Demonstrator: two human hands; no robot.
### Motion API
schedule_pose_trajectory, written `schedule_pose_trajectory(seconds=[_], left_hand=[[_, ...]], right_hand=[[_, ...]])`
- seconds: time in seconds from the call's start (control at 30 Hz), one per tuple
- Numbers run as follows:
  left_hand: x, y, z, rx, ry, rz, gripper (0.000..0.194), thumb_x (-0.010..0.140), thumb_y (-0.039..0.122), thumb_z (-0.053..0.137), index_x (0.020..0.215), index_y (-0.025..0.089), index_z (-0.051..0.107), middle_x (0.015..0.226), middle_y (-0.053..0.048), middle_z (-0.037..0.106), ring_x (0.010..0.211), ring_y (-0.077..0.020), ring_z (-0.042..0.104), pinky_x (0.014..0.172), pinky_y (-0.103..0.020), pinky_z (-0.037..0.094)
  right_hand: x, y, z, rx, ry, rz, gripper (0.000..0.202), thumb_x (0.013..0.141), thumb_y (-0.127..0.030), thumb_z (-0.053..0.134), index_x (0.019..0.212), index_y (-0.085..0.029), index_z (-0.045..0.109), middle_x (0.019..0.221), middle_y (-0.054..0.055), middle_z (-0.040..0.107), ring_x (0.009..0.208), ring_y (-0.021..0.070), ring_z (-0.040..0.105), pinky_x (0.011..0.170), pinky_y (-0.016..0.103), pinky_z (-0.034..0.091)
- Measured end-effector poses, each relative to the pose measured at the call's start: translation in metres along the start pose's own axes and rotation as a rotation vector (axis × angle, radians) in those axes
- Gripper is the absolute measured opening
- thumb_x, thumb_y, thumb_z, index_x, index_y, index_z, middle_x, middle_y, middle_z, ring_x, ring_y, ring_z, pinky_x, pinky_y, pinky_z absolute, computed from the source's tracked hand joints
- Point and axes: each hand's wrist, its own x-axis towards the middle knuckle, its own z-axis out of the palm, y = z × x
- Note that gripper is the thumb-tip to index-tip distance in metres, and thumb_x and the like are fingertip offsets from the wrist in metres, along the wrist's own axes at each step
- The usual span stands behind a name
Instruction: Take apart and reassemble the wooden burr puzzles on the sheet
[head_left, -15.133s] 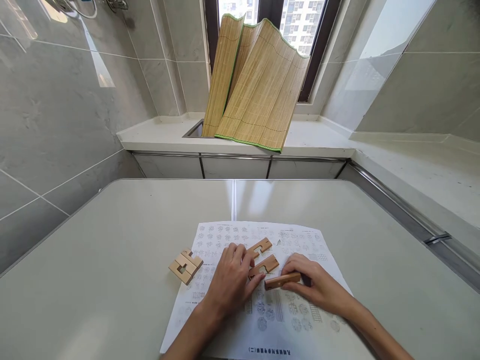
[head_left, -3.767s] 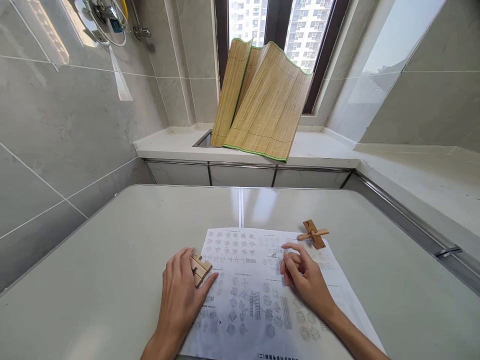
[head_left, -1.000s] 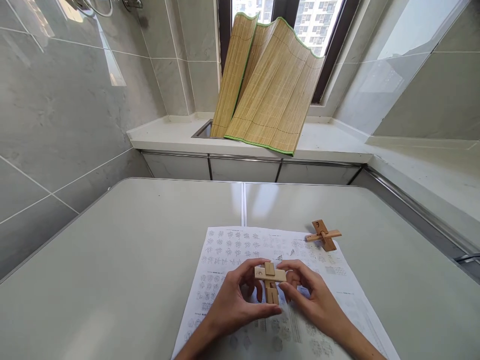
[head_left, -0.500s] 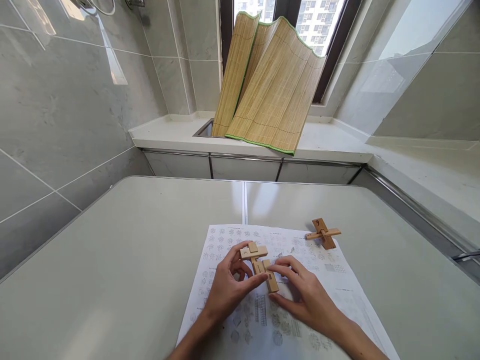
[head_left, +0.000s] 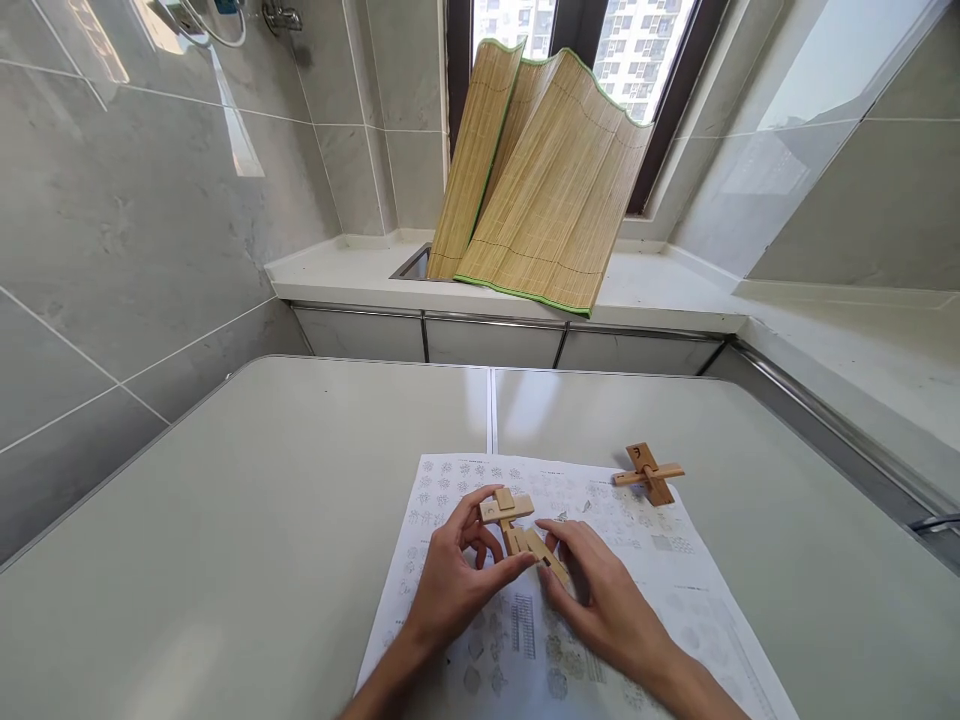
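Left hand point(head_left: 459, 578) pinches pale wooden assembly point(head_left: 507, 508) between thumb and fingertips; right hand point(head_left: 600, 585) grips pale block point(head_left: 541, 548), partly covered by fingers, contact with assembly unclear; brown cross point(head_left: 649, 474) beyond right fingers; printed sheet point(head_left: 660, 575) beneath, near edge cut off

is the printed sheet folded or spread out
Spread: the printed sheet lies open beneath the left hand and right hand, small diagrams showing.

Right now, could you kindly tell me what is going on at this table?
Someone is working above a printed sheet. The left hand holds joined light wooden pieces; the right hand holds another light piece at their near end, joined or not I cannot tell. A darker wooden cross lies untouched at the sheet's far right corner.
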Motion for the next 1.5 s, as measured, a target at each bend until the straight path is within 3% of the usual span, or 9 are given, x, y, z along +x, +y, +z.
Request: schedule_pose_trajectory(seconds=[0.2, 0.37, 0.5, 0.7, 0.83, 0.97, 1.17, 1.5], left_hand=[[0.001, -0.002, 0.0, 0.0, -0.003, 0.014, 0.072, 0.077, 0.043, 0.086, 0.14, 0.024, 0.057, 0.079, 0.002, 0.066, 0.067, -0.0136, 0.054, 0.064, -0.025, 0.045], [0.0, -0.004, 0.0, 0.018, -0.009, -0.007, 0.073, 0.078, 0.044, 0.085, 0.142, 0.025, 0.055, 0.076, 0.003, 0.065, 0.066, -0.0136, 0.051, 0.065, -0.025, 0.045], [-0.001, -0.002, 0.002, 0.031, -0.014, -0.022, 0.077, 0.077, 0.046, 0.086, 0.144, 0.024, 0.055, 0.073, 0.003, 0.063, 0.064, -0.0132, 0.048, 0.063, -0.025, 0.044], [-0.002, 0.001, 0.004, 0.032, -0.023, -0.03, 0.075, 0.076, 0.042, 0.087, 0.142, 0.025, 0.056, 0.07, 0.006, 0.059, 0.061, -0.0118, 0.046, 0.062, -0.024, 0.043], [-0.003, -0.001, 0.007, 0.04, -0.047, -0.015, 0.075, 0.076, 0.044, 0.088, 0.141, 0.023, 0.057, 0.071, 0.005, 0.06, 0.061, -0.0115, 0.047, 0.06, -0.023, 0.043], [-0.004, -0.006, 0.011, 0.058, -0.088, 0.051, 0.073, 0.074, 0.042, 0.088, 0.138, 0.023, 0.059, 0.078, 0.003, 0.064, 0.063, -0.0123, 0.054, 0.058, -0.023, 0.045], [-0.005, -0.008, 0.013, 0.111, -0.094, 0.095, 0.07, 0.073, 0.039, 0.09, 0.136, 0.026, 0.061, 0.08, 0.003, 0.061, 0.064, -0.0122, 0.054, 0.058, -0.021, 0.046], [-0.005, -0.011, 0.011, 0.127, -0.138, 0.163, 0.071, 0.072, 0.041, 0.091, 0.136, 0.026, 0.064, 0.091, -0.001, 0.068, 0.066, -0.0118, 0.051, 0.06, -0.022, 0.049]], right_hand=[[0.001, 0.0, -0.008, 0.095, -0.009, -0.009, 0.034, 0.1, -0.029, 0.056, 0.134, -0.027, 0.06, 0.11, 0.009, 0.069, 0.098, 0.0265, 0.066, 0.085, 0.039, 0.06], [0.003, 0.003, -0.017, 0.17, 0.04, 0.135, 0.038, 0.099, -0.039, 0.06, 0.137, -0.03, 0.062, 0.108, 0.006, 0.07, 0.1, 0.0252, 0.067, 0.092, 0.038, 0.057], [0.003, 0.004, -0.021, 0.296, 0.052, 0.244, 0.046, 0.096, -0.047, 0.066, 0.139, -0.031, 0.062, 0.12, 0.006, 0.071, 0.105, 0.0252, 0.068, 0.097, 0.037, 0.056], [0.002, 0.003, -0.022, 0.406, 0.041, 0.312, 0.035, 0.094, -0.051, 0.069, 0.115, -0.024, 0.068, 0.089, 0.005, 0.076, 0.093, 0.0264, 0.073, 0.08, 0.033, 0.058], [0.002, 0.002, -0.021, 0.435, 0.054, 0.273, 0.031, 0.098, -0.048, 0.065, 0.119, -0.024, 0.064, 0.1, 0.008, 0.078, 0.097, 0.0261, 0.074, 0.082, 0.033, 0.059], [0.003, -0.001, -0.024, 0.348, 0.084, 0.098, 0.022, 0.101, -0.043, 0.061, 0.112, -0.025, 0.068, 0.109, 0.009, 0.074, 0.096, 0.025, 0.071, 0.087, 0.037, 0.059], [0.0, 0.0, -0.024, 0.187, 0.121, 0.012, 0.026, 0.1, -0.047, 0.063, 0.11, -0.025, 0.072, 0.081, 0.003, 0.068, 0.072, 0.0217, 0.064, 0.068, 0.033, 0.059], [-0.005, -0.002, -0.021, 0.18, 0.117, -0.043, 0.021, 0.101, -0.036, 0.063, 0.118, -0.027, 0.069, 0.094, 0.006, 0.077, 0.069, 0.0192, 0.067, 0.041, 0.022, 0.049]])
